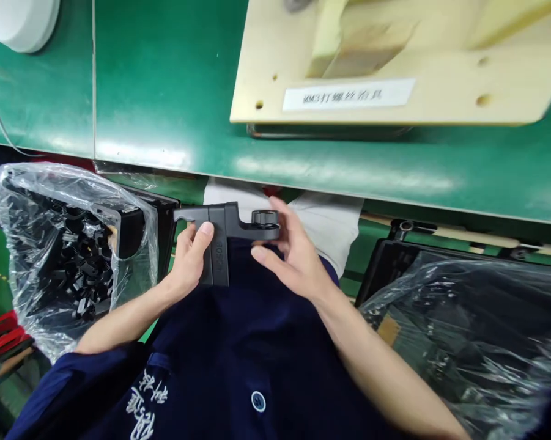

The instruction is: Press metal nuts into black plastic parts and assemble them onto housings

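Note:
My left hand (186, 253) grips a black plastic bracket (218, 244) with raised lettering that looks like BOSCH, its thumb pressed on the front face. The bracket is held up in front of my body, below the table edge. From its right side an arm reaches out and carries a round ribbed knob (265, 218). Around that knob end is my right hand (298, 256), open, with thumb and fingers spread apart. Its thumb stands clear below the arm; whether the curled fingers touch the knob is hard to tell.
On the green table (165, 91) lies a cream fixture board (440, 91) with a white label. To the left, a plastic-lined bin (135, 235) holds many small black parts. Another bin under clear plastic film (477, 318) stands on the right. A red handle (2, 336) shows at far left.

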A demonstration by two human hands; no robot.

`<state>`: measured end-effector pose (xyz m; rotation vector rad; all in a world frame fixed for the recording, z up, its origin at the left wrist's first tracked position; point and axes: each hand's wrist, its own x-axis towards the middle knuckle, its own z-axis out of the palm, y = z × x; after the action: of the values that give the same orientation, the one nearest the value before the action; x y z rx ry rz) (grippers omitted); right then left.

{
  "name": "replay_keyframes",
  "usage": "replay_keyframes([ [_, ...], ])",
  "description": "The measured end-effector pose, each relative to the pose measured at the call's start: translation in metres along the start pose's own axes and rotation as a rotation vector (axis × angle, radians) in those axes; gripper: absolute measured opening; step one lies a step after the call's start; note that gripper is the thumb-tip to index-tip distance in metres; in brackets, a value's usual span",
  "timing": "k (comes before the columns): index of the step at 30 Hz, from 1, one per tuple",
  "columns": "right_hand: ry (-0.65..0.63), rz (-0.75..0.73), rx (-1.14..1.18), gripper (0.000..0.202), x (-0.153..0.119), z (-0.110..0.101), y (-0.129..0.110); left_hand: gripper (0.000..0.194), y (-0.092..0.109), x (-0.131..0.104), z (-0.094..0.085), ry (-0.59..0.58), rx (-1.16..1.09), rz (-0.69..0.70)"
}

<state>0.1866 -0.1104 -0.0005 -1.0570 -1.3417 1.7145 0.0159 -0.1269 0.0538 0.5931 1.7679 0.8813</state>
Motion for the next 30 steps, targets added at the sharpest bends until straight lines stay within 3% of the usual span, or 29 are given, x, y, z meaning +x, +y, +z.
replay_keyframes([
  [2,-0.154,0.105,0.288,0.059,-0.01,0.006,-0.006,0.053,0.002,0.003,0.004,0.082,0.048,0.139],
  [4,-0.233,0.134,0.417,0.059,-0.015,0.015,-0.013,0.051,0.005,0.005,0.013,0.098,0.067,0.242],
  [7,-0.042,0.086,0.36,0.052,-0.018,0.023,-0.027,0.046,0.01,0.003,0.027,-0.07,0.077,0.372],
  [9,0.098,0.047,0.278,0.045,-0.021,0.016,-0.037,0.037,0.012,0.001,0.031,-0.231,0.121,0.511],
  [11,0.202,0.027,0.203,0.046,-0.029,-0.003,-0.047,0.034,0.014,0.003,0.028,-0.385,0.204,0.696],
  [13,0.355,0.009,0.115,0.044,-0.039,-0.03,-0.058,0.043,0.016,0.013,0.02,-0.461,0.326,0.916],
  [17,0.768,-0.116,-0.094,0.041,-0.051,-0.091,-0.078,0.05,0.028,0.056,0.002,-0.152,0.595,1.332],
  [20,0.974,-0.232,-0.192,0.046,-0.048,-0.125,-0.091,0.037,0.037,0.092,-0.004,0.053,0.662,1.382],
  [24,1.019,-0.263,-0.292,0.044,-0.041,-0.142,-0.098,0.035,0.036,0.122,-0.002,0.24,0.724,1.192],
  [30,0.944,-0.212,-0.356,0.029,-0.039,-0.147,-0.093,0.021,0.032,0.132,0.007,0.238,0.729,1.44],
])
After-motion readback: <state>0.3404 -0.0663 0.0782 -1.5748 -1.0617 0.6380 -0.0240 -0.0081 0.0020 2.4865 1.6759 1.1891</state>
